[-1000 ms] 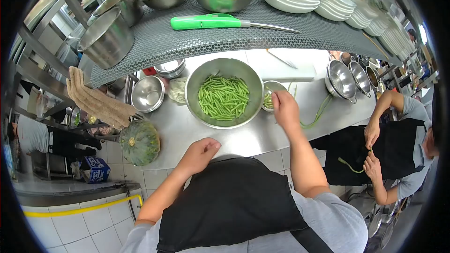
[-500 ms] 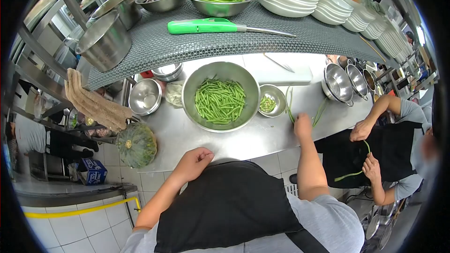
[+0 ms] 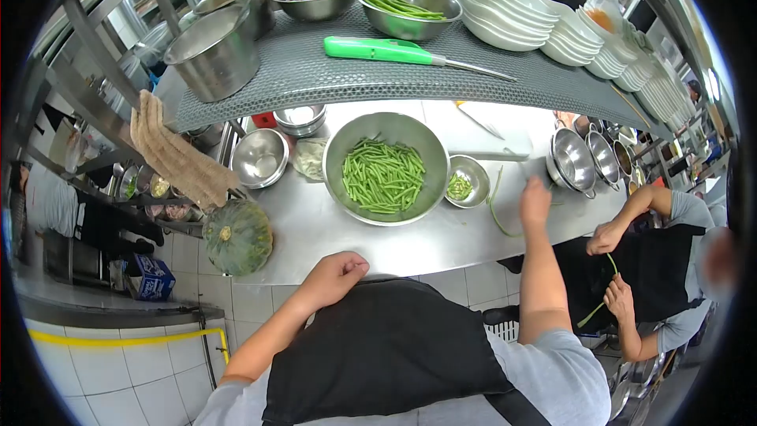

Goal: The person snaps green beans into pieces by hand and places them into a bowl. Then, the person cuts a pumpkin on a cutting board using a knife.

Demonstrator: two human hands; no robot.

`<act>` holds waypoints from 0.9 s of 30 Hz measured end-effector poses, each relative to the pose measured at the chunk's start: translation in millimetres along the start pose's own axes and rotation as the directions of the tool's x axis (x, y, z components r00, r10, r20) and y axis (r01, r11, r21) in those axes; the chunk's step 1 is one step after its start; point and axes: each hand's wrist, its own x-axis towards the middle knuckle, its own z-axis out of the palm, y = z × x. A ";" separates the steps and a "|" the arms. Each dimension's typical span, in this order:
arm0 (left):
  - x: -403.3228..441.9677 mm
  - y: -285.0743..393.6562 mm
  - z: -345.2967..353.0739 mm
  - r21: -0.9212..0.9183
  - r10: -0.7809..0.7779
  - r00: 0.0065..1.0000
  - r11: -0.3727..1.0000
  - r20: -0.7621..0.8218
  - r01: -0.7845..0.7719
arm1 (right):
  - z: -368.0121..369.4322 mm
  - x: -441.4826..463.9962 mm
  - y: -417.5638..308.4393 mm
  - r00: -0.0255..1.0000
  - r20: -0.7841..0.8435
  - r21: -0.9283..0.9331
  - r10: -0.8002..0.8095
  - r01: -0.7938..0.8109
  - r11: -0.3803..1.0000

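My left hand is closed at the table's near edge, fingers curled, with nothing showing in it. My right hand is over the right part of the steel table, its fingers blurred; whether it grips anything is hidden. Just left of it a long green bean lies curved on the table. A large steel bowl holds many cut green beans. Right of that bowl, a small steel bowl has short bean ends in it.
A green squash sits at the left table corner, near nested bowls. A white cutting board with a knife lies behind. The shelf above holds a green lighter. At right, a co-worker's hands hold a long bean.
The view has shifted, so things sit slightly further right. My right hand has moved right and away from me, off the left-hand bean. My left hand stays closed at the edge.
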 end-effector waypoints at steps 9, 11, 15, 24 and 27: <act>-10.6 6.6 -7.1 -0.066 0.104 0.994 0.992 -0.045 -0.107 | -208.7 9.0 -94.2 0.933 -0.311 0.413 -0.181 0.304 0.858; -14.4 22.2 -9.8 -0.106 0.180 0.978 0.976 -0.110 -0.191 | -242.4 -15.1 -134.6 0.912 -0.291 0.561 -0.289 0.408 0.720; -13.9 48.0 -30.1 -0.627 0.220 0.959 0.726 -0.181 -0.285 | -268.0 -64.8 -203.5 0.768 -0.283 0.711 -0.575 0.570 0.411; -39.0 25.8 -59.6 -0.573 0.253 0.910 0.713 -0.329 -0.405 | -251.9 -125.4 -246.4 0.659 -0.005 0.864 -0.752 0.382 0.329; -55.0 18.3 -67.4 -0.454 0.262 0.882 0.779 -0.391 -0.433 | -245.3 -131.9 -248.3 0.687 0.076 0.873 -0.722 0.304 0.381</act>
